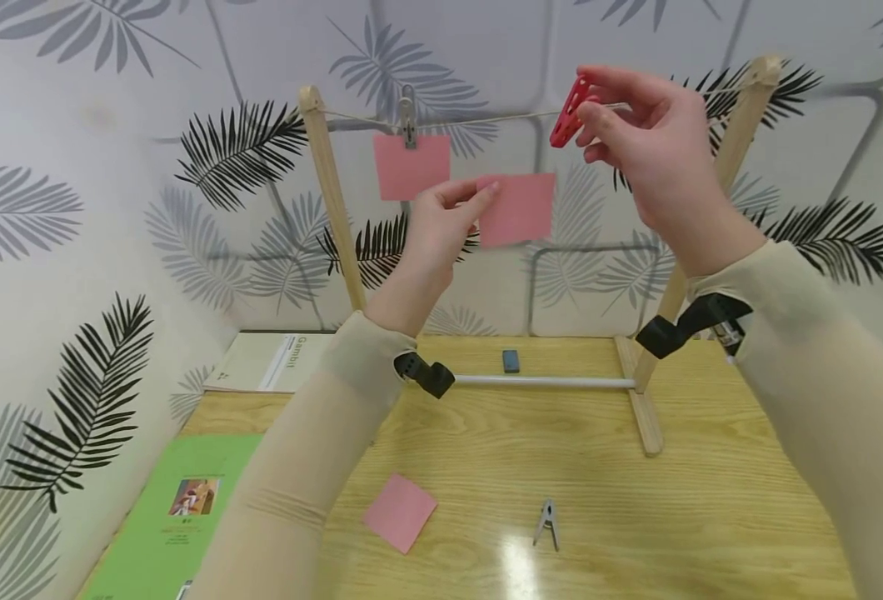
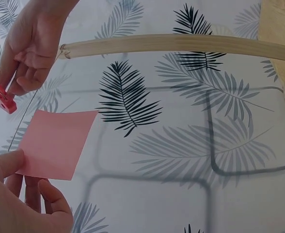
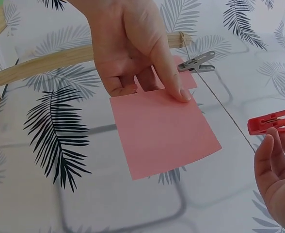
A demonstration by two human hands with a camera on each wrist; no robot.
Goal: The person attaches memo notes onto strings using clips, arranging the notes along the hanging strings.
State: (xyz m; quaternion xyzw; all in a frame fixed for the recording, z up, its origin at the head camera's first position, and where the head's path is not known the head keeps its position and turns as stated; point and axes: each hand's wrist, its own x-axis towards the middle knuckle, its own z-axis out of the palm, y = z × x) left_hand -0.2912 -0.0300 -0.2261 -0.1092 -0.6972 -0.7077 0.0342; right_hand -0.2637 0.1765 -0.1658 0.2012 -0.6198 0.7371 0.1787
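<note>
My left hand (image 1: 441, 225) pinches a pink paper square (image 1: 518, 210) by its left edge, between thumb and fingers, below the string (image 1: 501, 121). Up at the string, my right hand (image 1: 655, 133) holds a red clothespin (image 1: 571, 112) between thumb and fingertips. In the right wrist view the red clothespin (image 3: 268, 122) lies close to the string, apart from the paper. Farther left, a grey clothespin (image 1: 408, 117) clips another pink square (image 1: 411, 167) to the string.
A wooden stand with a left post (image 1: 331, 192) and right post (image 1: 745, 125) carries the string. On the table (image 1: 599, 483) lie a third pink square (image 1: 401, 512), a grey clothespin (image 1: 547, 525), a small blue block (image 1: 511, 361), a green book (image 1: 164, 500) and a pale book (image 1: 261, 360).
</note>
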